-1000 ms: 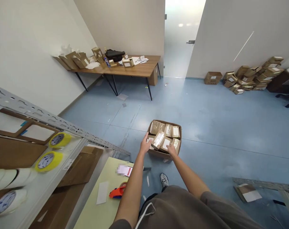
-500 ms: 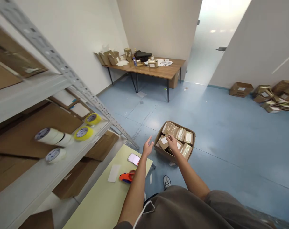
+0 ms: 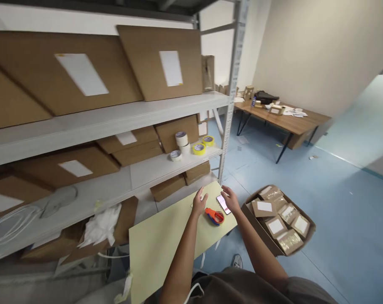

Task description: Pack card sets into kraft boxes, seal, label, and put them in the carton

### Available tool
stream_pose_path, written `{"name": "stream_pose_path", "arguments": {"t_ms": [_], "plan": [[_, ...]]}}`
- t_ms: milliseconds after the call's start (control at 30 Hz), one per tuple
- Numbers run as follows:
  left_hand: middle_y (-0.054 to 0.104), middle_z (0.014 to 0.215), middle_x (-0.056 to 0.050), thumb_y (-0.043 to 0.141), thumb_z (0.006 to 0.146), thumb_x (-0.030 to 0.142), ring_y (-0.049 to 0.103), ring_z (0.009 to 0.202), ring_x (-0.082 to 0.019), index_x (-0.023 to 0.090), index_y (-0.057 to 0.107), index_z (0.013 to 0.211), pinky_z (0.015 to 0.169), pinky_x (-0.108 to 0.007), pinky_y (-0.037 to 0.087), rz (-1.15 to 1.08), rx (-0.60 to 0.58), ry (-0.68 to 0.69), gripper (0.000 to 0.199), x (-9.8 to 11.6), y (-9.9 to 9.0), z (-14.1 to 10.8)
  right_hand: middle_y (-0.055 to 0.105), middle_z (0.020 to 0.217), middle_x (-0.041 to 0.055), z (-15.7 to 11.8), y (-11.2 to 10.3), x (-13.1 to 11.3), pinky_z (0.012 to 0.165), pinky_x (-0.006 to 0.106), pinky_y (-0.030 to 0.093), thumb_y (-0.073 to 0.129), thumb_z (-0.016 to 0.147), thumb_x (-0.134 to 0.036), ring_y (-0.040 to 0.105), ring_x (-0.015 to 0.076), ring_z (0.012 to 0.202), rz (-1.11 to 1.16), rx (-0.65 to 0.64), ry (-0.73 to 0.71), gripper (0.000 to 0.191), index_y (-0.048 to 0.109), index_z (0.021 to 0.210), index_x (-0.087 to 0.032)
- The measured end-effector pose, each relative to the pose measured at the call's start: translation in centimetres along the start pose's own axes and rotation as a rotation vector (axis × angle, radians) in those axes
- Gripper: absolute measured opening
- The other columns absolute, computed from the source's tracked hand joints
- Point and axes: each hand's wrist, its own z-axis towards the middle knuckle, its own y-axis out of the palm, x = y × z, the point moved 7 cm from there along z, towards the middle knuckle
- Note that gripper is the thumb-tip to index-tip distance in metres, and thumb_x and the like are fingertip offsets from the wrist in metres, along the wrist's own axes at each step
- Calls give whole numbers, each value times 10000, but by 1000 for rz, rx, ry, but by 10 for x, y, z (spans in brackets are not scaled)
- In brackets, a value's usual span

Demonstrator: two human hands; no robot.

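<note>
My left hand point(image 3: 199, 202) hovers over the pale yellow table point(image 3: 160, 236), fingers apart and holding nothing. Just right of it lies an orange tape dispenser point(image 3: 214, 215) with a roll in it. My right hand point(image 3: 231, 199) is open too, over the table's right end, beside a phone point(image 3: 222, 204) with a lit screen that it partly covers. A scrap of white paper is mostly hidden behind my left hand. On the floor to the right stands an open carton point(image 3: 267, 245) holding several small labelled boxes point(image 3: 276, 226).
At the left, a grey metal shelf point(image 3: 179, 164) carries large flat cartons point(image 3: 169, 63), white tape rolls point(image 3: 181, 138) and yellow tape rolls point(image 3: 199, 148). A white cable coil point(image 3: 16, 223) lies on it. Farther back is a brown table point(image 3: 292, 122) with papers and boxes.
The view has swung left, showing more of the shelf. My right hand has moved from above the carton to over the yellow table near the phone. My left hand is now farther over the table.
</note>
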Motion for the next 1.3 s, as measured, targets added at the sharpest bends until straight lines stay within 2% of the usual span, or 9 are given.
{"name": "stream_pose_path", "arguments": {"t_ms": [133, 233, 333, 433, 633, 867, 967, 1133, 1300], "plan": [[540, 1586, -145, 677, 948, 498, 498, 1477, -310, 257, 577, 1485, 1176, -476, 442, -20, 132, 7, 597, -17, -99, -29, 664, 1451, 134, -27, 83, -21, 1061, 511, 556, 641, 900, -548, 626, 326, 1331, -48, -136, -30, 544, 685, 1356, -255], [543, 1582, -148, 668, 950, 525, 501, 1474, -314, 261, 587, 1465, 1176, -488, 440, -27, 215, -23, 585, -37, -158, -53, 635, 1488, 120, -47, 131, -28, 1101, 509, 530, 626, 921, -516, 613, 313, 1348, -96, -222, -44, 530, 666, 1390, -271], [550, 1574, -145, 654, 953, 558, 498, 1475, -318, 265, 597, 1450, 1176, -489, 444, -36, 288, -68, 580, -59, -196, -74, 630, 1487, 115, -59, 163, -28, 1088, 509, 536, 620, 921, -495, 605, 314, 1349, -134, -271, -60, 517, 661, 1390, -280], [554, 1569, -142, 650, 954, 572, 502, 1471, -316, 264, 596, 1451, 1167, -475, 459, -33, 332, -113, 588, -79, -208, -93, 642, 1465, 117, -64, 174, -21, 1085, 513, 531, 611, 920, -480, 605, 313, 1333, -185, -289, -66, 511, 661, 1384, -270], [539, 1583, -126, 639, 966, 529, 518, 1458, -293, 270, 584, 1467, 1150, -431, 484, -20, 327, -192, 566, -114, -170, -130, 645, 1453, 115, -66, 138, 21, 1158, 511, 460, 588, 923, -429, 574, 310, 1359, -318, -297, -35, 499, 659, 1383, -248], [540, 1579, -138, 626, 975, 466, 538, 1434, -304, 253, 576, 1474, 1127, -437, 504, -2, 246, -267, 545, -144, -66, -150, 683, 1380, 135, -72, 50, 104, 1112, 471, 485, 576, 907, -332, 611, 306, 1297, -464, -296, 57, 456, 686, 1331, -203], [540, 1581, -131, 620, 982, 459, 535, 1436, -300, 261, 571, 1483, 1129, -431, 504, -15, 224, -299, 541, -156, -23, -151, 729, 1292, 115, -72, 28, 136, 1052, 444, 509, 589, 900, -299, 655, 307, 1205, -470, -315, 103, 381, 725, 1248, -226], [542, 1582, -123, 633, 971, 471, 557, 1411, -295, 264, 572, 1492, 1115, -416, 521, -21, 199, -370, 563, -182, 14, -163, 744, 1226, 98, -70, 44, 179, 980, 382, 507, 557, 921, -255, 665, 286, 1139, -510, -439, 111, 253, 740, 1094, -237], [581, 1546, -119, 633, 965, 481, 600, 1360, -278, 264, 583, 1488, 1077, -394, 549, 16, 231, -428, 567, -204, 11, -187, 718, 1180, 187, -81, 81, 224, 989, 400, 469, 668, 853, -234, 632, 322, 1154, -738, -532, 219, 265, 688, 1106, -155]]}}
